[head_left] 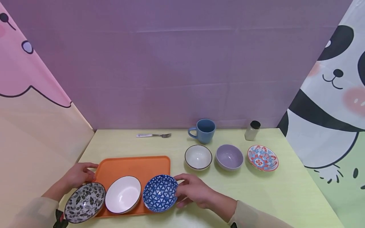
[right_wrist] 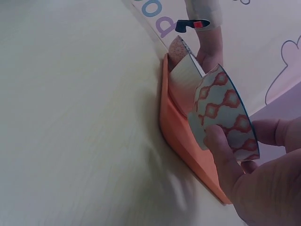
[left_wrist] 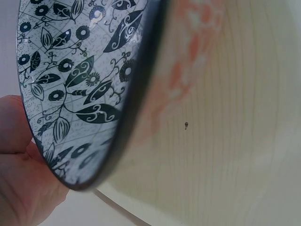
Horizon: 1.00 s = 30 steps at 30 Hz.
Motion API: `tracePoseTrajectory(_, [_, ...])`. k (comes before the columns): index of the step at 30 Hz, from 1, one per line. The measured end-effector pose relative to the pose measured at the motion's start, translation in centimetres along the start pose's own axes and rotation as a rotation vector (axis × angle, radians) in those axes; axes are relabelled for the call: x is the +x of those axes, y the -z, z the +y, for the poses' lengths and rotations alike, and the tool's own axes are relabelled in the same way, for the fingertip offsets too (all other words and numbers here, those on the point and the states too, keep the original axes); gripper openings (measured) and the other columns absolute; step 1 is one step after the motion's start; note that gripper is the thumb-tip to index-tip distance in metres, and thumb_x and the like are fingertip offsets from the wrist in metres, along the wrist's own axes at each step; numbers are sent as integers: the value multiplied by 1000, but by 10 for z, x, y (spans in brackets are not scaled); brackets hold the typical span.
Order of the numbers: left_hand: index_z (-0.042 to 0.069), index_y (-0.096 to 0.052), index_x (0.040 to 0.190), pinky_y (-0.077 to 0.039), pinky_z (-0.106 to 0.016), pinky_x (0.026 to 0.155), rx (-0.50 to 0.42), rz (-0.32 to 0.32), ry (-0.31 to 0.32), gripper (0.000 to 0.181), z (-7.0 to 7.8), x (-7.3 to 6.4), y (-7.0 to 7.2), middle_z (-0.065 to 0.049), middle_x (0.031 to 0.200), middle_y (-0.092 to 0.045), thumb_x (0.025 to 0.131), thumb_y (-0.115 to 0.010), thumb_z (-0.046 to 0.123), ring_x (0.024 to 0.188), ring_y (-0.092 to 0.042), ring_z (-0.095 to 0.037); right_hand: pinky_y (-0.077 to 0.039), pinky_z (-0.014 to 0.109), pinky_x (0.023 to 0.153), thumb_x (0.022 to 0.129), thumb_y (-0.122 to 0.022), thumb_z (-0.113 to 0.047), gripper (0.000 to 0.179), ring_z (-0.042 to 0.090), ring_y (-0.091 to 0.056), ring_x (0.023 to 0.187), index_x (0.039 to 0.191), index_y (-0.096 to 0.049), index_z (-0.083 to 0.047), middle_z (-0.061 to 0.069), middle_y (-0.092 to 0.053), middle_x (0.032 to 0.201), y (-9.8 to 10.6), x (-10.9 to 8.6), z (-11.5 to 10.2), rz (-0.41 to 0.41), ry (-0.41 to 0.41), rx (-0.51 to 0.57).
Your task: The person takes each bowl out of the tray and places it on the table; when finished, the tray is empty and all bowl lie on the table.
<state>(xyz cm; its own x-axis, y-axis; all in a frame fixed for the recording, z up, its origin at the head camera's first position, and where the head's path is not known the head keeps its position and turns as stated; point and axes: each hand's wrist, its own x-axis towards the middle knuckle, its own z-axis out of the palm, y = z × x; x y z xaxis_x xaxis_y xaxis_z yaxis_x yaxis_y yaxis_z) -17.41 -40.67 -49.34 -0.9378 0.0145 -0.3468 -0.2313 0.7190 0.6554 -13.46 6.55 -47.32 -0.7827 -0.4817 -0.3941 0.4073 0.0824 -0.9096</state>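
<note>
My left hand (head_left: 78, 174) grips a black-and-white leaf-patterned bowl (head_left: 85, 202) at its rim, by the left side of an orange tray (head_left: 128, 164). That bowl tilts in the left wrist view, its dark rim close to the camera and part of the hand hidden behind it. On the right, my right hand (head_left: 195, 191) pinches a blue-and-white triangle-patterned bowl (head_left: 160, 193) over the tray's right part; the right wrist view shows its red-patterned outside (right_wrist: 221, 110) between thumb and fingers. Between these two, a plain white bowl (head_left: 123, 194) sits on the tray.
Right of the tray stand a white dark-rimmed bowl (head_left: 198, 157), a purple bowl (head_left: 229, 157) and a red-and-blue floral bowl (head_left: 262, 158). Along the back are a fork (head_left: 154, 135), a blue mug (head_left: 206, 131) and a black-lidded jar (head_left: 252, 130), before a purple backdrop (head_left: 182, 69).
</note>
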Motion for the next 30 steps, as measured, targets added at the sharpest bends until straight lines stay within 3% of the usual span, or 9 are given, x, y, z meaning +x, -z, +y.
tracePoseTrajectory(14, [-16, -46, 140, -59, -34, 66, -6, 4, -8, 51, 0, 0, 1, -13, 94, -69, 93, -60, -2, 80, -66, -21, -63, 45, 71, 87, -68, 2, 61, 28, -75, 86, 145, -53, -7, 20, -64, 113, 30, -19, -9, -9, 29, 4])
tracePoseTrajectory(30, [-17, -45, 140, -59, -35, 66, -26, -13, 10, 52, 0, 1, 2, -11, 92, -70, 94, -60, -1, 80, -67, -20, -63, 44, 74, 85, -67, -3, 65, 27, -74, 85, 148, -50, -4, 19, -66, 111, 68, -42, 10, 46, 35, 23])
